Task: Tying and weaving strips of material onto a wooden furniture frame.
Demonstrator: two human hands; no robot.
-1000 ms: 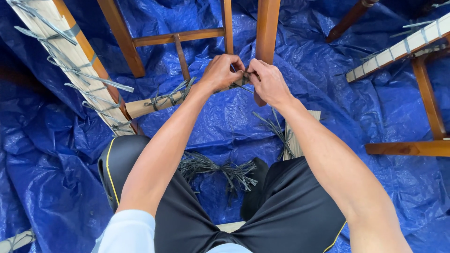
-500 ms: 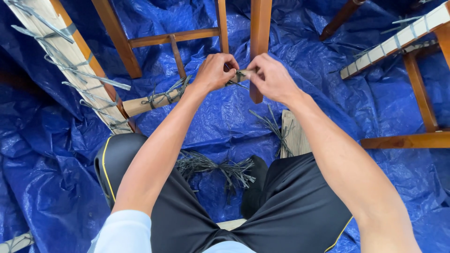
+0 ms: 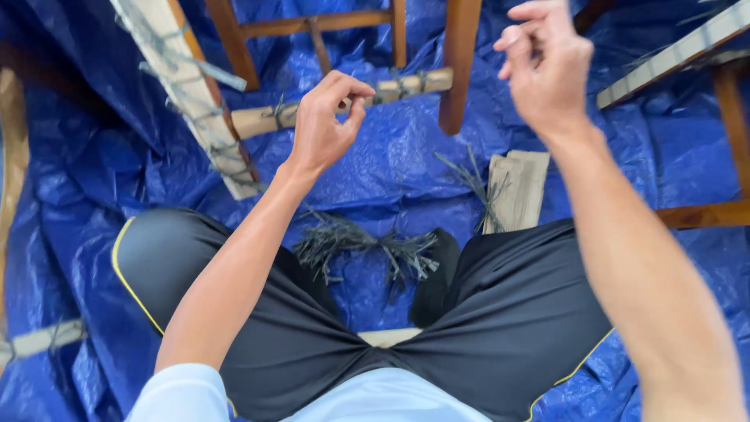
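Fingers (image 3: 355, 92) of my left hand (image 3: 324, 129) pinch, seemingly, thin springy wire tie (image 3: 391, 84) on pale rail (image 3: 344, 103); right hand (image 3: 547, 66) loosely curled, empty.

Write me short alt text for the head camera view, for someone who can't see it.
Seen from above, a seated person's left hand pinches at a pale wooden bar wrapped with wire ties, while the right hand is raised off it, fingers curled. A bundle of dark ties lies on the blue tarp between the knees, among wooden frame legs.
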